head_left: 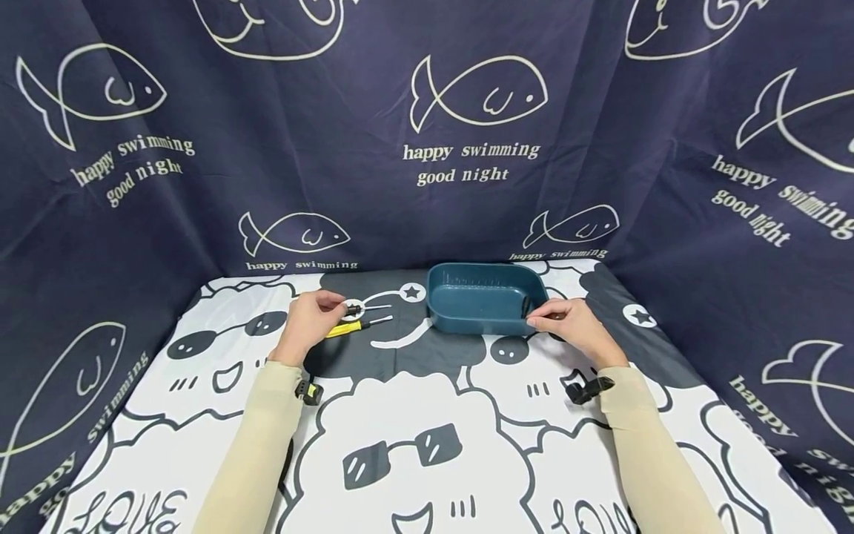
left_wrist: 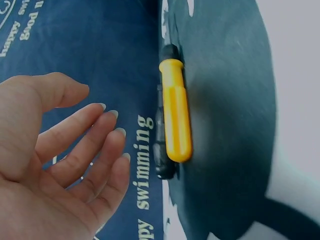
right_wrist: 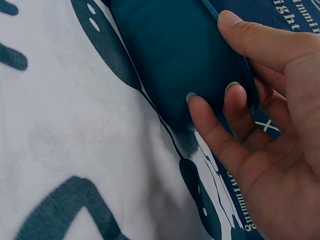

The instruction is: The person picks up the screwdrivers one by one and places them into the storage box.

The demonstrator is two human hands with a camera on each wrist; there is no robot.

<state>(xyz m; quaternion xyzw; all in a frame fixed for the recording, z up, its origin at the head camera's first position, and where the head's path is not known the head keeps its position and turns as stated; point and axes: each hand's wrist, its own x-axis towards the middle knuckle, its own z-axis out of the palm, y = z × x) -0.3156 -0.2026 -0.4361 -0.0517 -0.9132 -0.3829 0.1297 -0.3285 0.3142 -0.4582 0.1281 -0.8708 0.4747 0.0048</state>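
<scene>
A screwdriver with a yellow handle (head_left: 343, 328) lies on the cloth at the left, its shaft pointing right. Beside it, slightly farther back, lies a second screwdriver with a black handle (left_wrist: 160, 135). My left hand (head_left: 309, 324) hovers at their handles; in the left wrist view its fingers are loosely bent and stand apart from both tools. A dark teal plastic bin (head_left: 467, 325) sits upright at the back centre-right. At its right front corner, my right hand (head_left: 575, 324) holds the wall, thumb at the rim and fingers against the outside (right_wrist: 220, 125).
A small dark shape (head_left: 525, 305) shows inside the bin near the right hand; its kind is unclear. Black-and-white cartoon cloth (head_left: 414, 400) covers the table. Navy fish-print curtains (head_left: 474, 208) stand close behind the bin and along both sides.
</scene>
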